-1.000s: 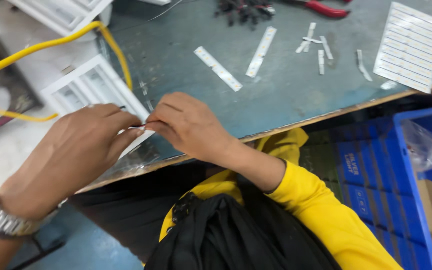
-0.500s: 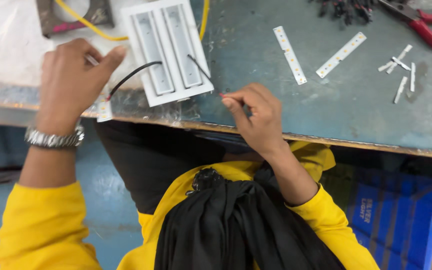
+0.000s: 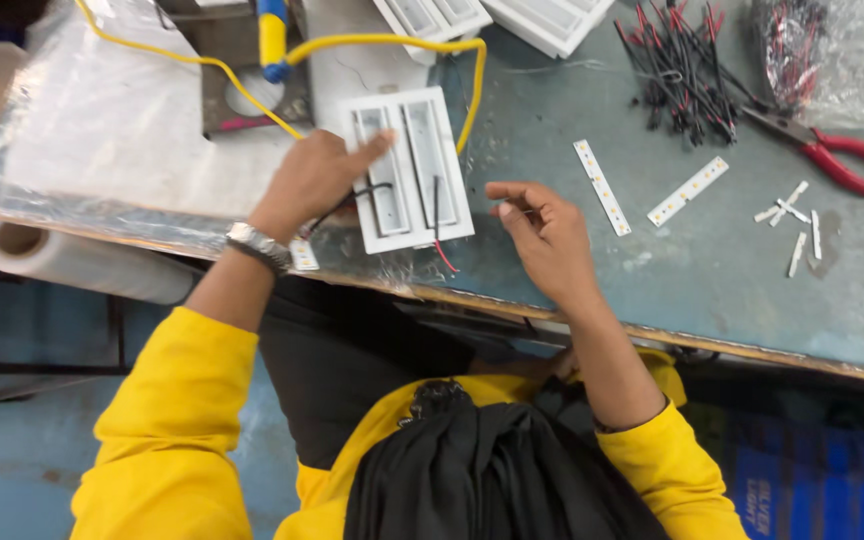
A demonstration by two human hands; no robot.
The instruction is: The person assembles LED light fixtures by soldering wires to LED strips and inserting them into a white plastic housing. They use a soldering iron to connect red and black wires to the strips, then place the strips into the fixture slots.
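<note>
While left hand (image 3: 312,180) presses white housing (image 3: 407,170), right hand (image 3: 542,235) fingers loosely curled, near table edge (image 3: 652,335).

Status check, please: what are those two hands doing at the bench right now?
Left hand pressing on white two-slot housing. Right hand open beside it, apparently empty. Black and red wires trail from housing.

Bright, even overhead light, glare on the plastic sheet (image 3: 102,130), edges perhaps slightly soft.
</note>
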